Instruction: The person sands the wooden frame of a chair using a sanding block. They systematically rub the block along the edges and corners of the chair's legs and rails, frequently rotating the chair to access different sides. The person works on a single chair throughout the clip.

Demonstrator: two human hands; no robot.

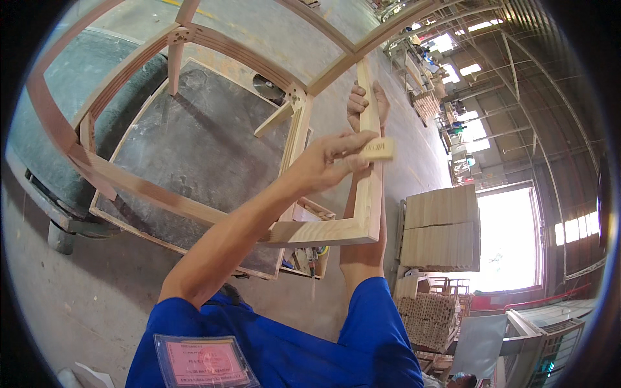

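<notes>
A pale wooden chair frame (178, 202) with joined rails and legs lies over a dark-topped work stand. My left hand (336, 158) is closed round a small pale-yellow sanding block (379, 150), which is against the rail at the frame's right side, with the thumb below and fingers above. Farther up that same rail (370, 200), my right hand (367, 107) wraps round the wood from behind. The rail hides part of the right hand and forearm. Below the hands, the rail meets a crosspiece at a square corner.
The stand's dark top (194, 142) carries a round dark disc (266, 85). An open wooden box of tools (304, 258) sits by its near right corner. Left is a green covered surface (52, 129). Stacked boards (440, 226) and bundled wood pieces (424, 317) stand to the right, near a bright doorway.
</notes>
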